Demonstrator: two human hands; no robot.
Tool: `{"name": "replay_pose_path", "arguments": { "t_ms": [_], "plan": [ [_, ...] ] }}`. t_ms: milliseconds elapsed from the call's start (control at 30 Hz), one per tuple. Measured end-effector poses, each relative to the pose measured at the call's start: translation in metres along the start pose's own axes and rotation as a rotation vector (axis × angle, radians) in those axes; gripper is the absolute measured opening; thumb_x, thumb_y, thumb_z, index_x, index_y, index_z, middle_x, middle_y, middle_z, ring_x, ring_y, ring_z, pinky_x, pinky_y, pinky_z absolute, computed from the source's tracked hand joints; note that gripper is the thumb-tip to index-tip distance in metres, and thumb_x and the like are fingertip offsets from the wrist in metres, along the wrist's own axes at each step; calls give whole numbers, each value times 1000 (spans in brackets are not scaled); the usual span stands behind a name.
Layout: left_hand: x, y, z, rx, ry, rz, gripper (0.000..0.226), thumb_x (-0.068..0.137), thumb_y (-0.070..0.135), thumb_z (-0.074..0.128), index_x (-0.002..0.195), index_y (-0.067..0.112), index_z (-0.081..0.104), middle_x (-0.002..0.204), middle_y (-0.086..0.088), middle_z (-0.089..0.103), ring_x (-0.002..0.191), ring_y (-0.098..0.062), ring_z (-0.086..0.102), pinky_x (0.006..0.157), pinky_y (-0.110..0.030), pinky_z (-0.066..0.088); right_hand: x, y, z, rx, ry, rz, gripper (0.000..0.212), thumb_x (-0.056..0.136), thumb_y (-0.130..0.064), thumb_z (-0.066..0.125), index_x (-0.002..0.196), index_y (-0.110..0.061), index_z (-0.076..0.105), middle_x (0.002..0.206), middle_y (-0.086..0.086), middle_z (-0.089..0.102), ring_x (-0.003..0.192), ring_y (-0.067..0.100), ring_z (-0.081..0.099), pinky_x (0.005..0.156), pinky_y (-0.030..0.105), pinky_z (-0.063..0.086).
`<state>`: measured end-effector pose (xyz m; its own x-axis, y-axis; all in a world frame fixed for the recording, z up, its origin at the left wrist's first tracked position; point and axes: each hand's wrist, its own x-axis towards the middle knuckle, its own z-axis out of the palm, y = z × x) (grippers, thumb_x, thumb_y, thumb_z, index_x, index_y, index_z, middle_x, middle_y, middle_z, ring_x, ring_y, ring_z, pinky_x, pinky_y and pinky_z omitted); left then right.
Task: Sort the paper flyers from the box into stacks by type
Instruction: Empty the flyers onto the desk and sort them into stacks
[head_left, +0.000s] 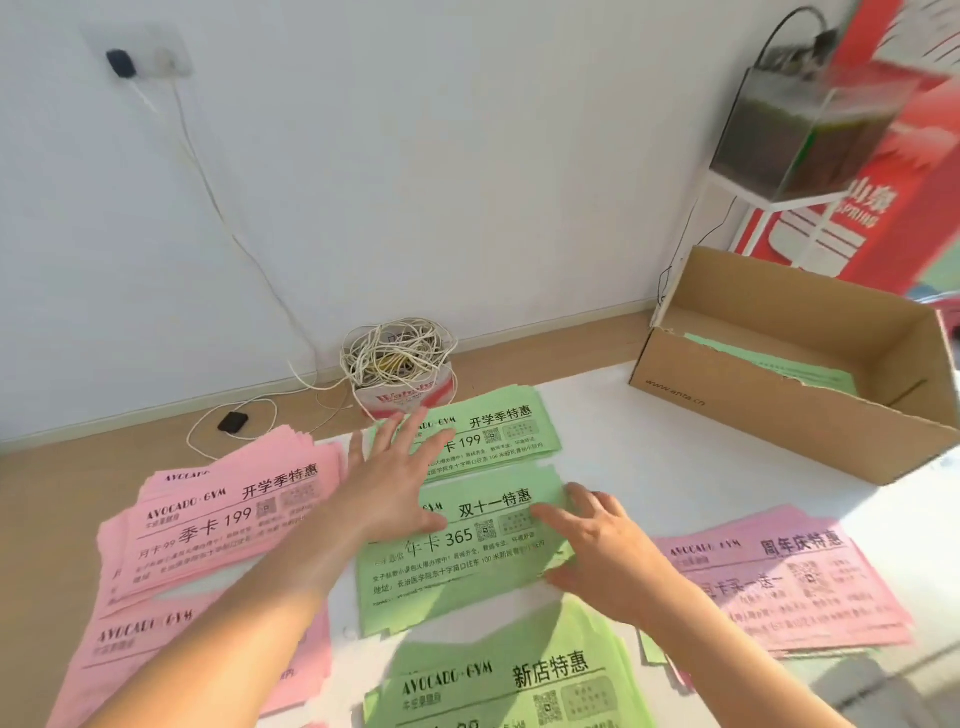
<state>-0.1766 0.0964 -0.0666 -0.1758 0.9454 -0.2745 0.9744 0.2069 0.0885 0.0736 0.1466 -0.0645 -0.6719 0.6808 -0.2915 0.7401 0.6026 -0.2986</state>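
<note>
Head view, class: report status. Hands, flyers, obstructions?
Left hand flat over far green paper flyer stack and middle green stack. Right hand touching its right edge. Brown cardboard box holds green flyers. Nothing obstructing.

Green flyers (467, 566): thin matt paper, uncoated look, black print. Pink flyers (223, 525): the same thin matt paper, with edges slightly ragged in the stack.

Box (753, 415): brown corrugated cardboard, dull and matt. The top edge of the front wall is torn rough.

Table (649, 457): smooth white top, with a faint sheen in the sunlight from where I stand.

Floor (78, 478): light wood-look finish, smooth.

Wall (415, 156): white, matt.

Tank (795, 135): clear, glossy walls, either glass or plastic.

Cord coil (397, 358): smooth white plastic sheath.
</note>
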Motion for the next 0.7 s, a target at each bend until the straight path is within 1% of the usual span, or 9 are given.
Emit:
{"name": "replay_pose_path", "arguments": {
  "t_ms": [100, 200, 267, 333, 433, 500, 567, 633, 700],
  "plan": [
    [-13, 5, 6, -35, 50, -6, 99, 75, 61, 64, 145, 43, -3, 155, 6, -21, 143, -22, -16, 112, -58, -3, -13, -3, 2, 34, 106, 52, 71, 90, -41, 56, 148, -39, 15, 156, 2, 14, 141, 24, 15, 113, 41, 29],
    [-25, 23, 0, -126, 126, 71, 82, 82, 53, 61, 147, 39, 12, 157, 5, -10, 143, -20, -9, 115, -50, 2, -38, 7, -12, 29, 166, 116, 74, 87, -51, 56, 147, -43, 13, 158, -4, 11, 144, 18, 10, 111, 43, 27],
    [-36, 52, -5, -202, 166, 178, 66, 88, 44, 58, 145, 35, 25, 157, 5, 1, 144, -18, -3, 116, -41, 5, -69, 28, -23, 34, 158, 188, 80, 83, -55, 60, 146, -46, 12, 158, -7, 11, 144, 17, 8, 112, 45, 26],
    [-49, 85, -6, -228, 206, 322, 51, 92, 38, 54, 140, 31, 38, 155, 3, 16, 142, -16, 8, 115, -32, 11, -96, 58, -26, 54, 116, 282, 90, 77, -57, 66, 146, -48, 8, 158, -6, 9, 144, 19, 4, 113, 49, 24],
    [-66, 149, 9, -191, 145, 506, 42, 94, 38, 48, 135, 30, 43, 153, 4, 23, 141, -14, 16, 115, -33, 21, -132, 108, -18, 68, 64, 447, 102, 68, -66, 67, 145, -51, 2, 159, -4, -1, 146, 26, -4, 115, 55, 17],
    [-67, 192, 25, -126, 56, 573, 45, 94, 39, 49, 136, 26, 43, 155, -1, 22, 142, -17, 15, 115, -36, 22, -142, 133, -10, 65, 38, 494, 104, 69, -63, 67, 145, -51, -3, 159, -1, -8, 146, 30, -6, 116, 54, 17],
    [-62, 228, 39, -45, -27, 576, 57, 94, 41, 49, 144, 23, 30, 157, -8, 12, 144, -24, 10, 117, -38, 17, -145, 150, -3, 87, 12, 509, 103, 72, -59, 68, 146, -48, -3, 159, 0, -6, 146, 30, 1, 117, 47, 20],
    [-54, 252, 47, 15, -92, 508, 69, 95, 44, 45, 150, 24, 9, 158, -11, 1, 145, -30, 2, 118, -41, 8, -143, 162, 0, 73, 47, 488, 97, 75, -64, 63, 148, -43, 4, 157, -2, 9, 139, 27, 20, 113, 40, 28],
    [-44, 264, 50, 74, -88, 447, 70, 96, 46, 40, 150, 23, 2, 158, -13, 0, 144, -32, 2, 118, -42, 7, -139, 166, -1, -11, 135, 447, 79, 80, -72, 47, 146, -35, 24, 144, -4, 34, 122, 24, 42, 105, 37, 37]
  ]
}}
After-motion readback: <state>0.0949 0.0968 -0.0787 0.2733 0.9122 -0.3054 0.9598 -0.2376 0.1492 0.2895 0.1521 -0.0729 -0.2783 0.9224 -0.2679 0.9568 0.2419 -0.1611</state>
